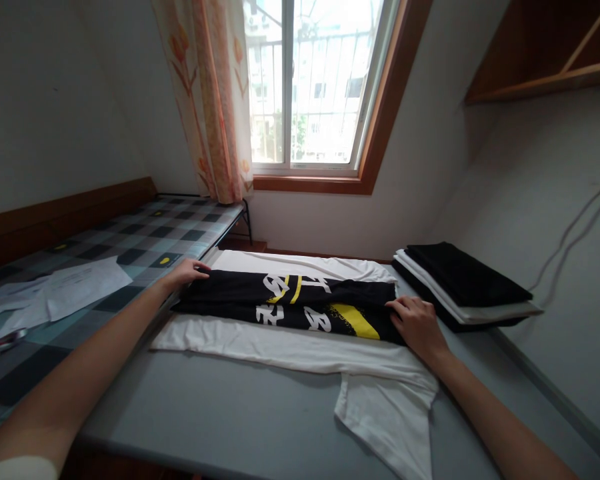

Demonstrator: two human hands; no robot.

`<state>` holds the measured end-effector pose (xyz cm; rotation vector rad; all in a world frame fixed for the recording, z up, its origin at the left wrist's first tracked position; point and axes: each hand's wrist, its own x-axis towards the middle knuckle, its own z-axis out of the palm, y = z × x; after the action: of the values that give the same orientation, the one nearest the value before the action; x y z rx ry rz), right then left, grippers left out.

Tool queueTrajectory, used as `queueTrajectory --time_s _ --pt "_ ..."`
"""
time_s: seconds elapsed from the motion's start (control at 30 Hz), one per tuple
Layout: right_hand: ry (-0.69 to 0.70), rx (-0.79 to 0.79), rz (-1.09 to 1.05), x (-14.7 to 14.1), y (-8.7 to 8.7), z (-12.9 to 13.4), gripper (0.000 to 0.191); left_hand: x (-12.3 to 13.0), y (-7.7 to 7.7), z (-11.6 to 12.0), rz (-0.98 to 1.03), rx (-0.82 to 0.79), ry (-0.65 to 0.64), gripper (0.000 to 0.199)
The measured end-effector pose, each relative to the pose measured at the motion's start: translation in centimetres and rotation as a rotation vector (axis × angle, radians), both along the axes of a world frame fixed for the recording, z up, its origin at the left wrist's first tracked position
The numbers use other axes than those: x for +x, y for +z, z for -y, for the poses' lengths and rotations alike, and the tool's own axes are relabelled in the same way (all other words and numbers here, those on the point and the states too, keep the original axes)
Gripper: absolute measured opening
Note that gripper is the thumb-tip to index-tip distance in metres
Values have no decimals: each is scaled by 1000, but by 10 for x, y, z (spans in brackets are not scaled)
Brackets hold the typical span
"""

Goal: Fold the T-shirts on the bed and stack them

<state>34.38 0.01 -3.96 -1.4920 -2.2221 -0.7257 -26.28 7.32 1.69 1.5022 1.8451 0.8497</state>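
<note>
A black T-shirt point(240, 300) with white lettering and a yellow stripe lies folded into a long strip. Beneath it a white T-shirt point(290, 343) is spread out, one sleeve hanging toward the near right. My left hand point(184, 273) pinches the black shirt's left end with thumb and fingers. At the opposite end my right hand point(417, 323) grips the black cloth near its edge, fingertips curled onto it. Both hands hold the strip at table height, and its underside is hidden.
Folded black and white clothes point(467, 283) are stacked at the right by the wall. A grey table point(240, 413) carries the shirts. On the left, papers point(85, 287) lie on a checkered mattress point(125, 233). A window point(320, 87) and a flowered curtain point(215, 100) stand behind.
</note>
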Motion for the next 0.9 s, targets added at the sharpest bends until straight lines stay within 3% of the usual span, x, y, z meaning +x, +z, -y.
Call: queueTrajectory --time_s 0.23,0.53,0.63,0.73,0.9 --pt "-103 158 -57 -10 16 11 21 7 0 -5 123 149 84 32" --pt "-137 88 9 -13 10 13 20 2 -17 -21 73 276 163 41" --pt "-115 66 15 -12 10 14 19 -1 -18 -22 -82 255 136 40" --pt "-104 61 3 -9 11 16 21 3 -12 -9 -319 304 2 41" --pt "-35 46 -38 -5 9 11 23 12 -4 33 -507 250 -547 45"
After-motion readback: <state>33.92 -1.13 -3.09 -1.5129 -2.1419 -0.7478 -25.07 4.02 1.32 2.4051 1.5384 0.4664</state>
